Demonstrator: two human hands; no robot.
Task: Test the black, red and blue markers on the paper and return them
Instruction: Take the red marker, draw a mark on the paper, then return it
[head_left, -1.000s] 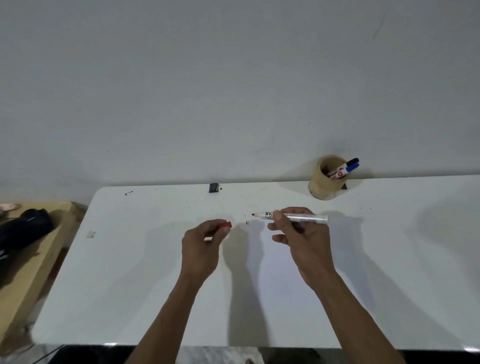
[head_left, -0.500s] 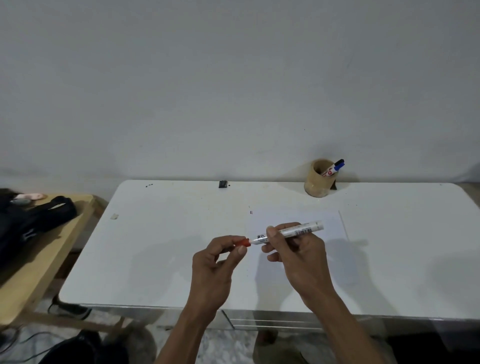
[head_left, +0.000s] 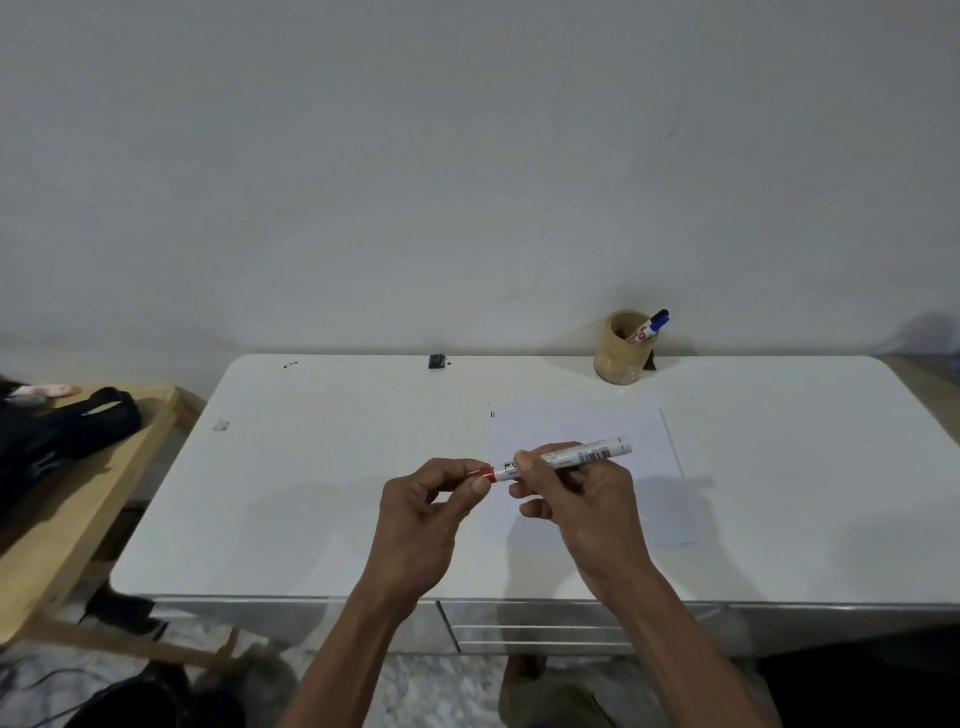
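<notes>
Red marker (head_left: 566, 457) hangs above the paper (head_left: 649, 447), your right hand (head_left: 582, 499) clamped mid-barrel, left hand (head_left: 421, 514) pinching its cap (head_left: 483, 473). Light, stiff, slick plastic: hold the barrel firmly.

bare table (head_left: 322, 493) left of both hands, open paper (head_left: 649, 431) to the right, holder (head_left: 621, 353) with markers at back edge, small black object (head_left: 437, 361) beside wall
</notes>
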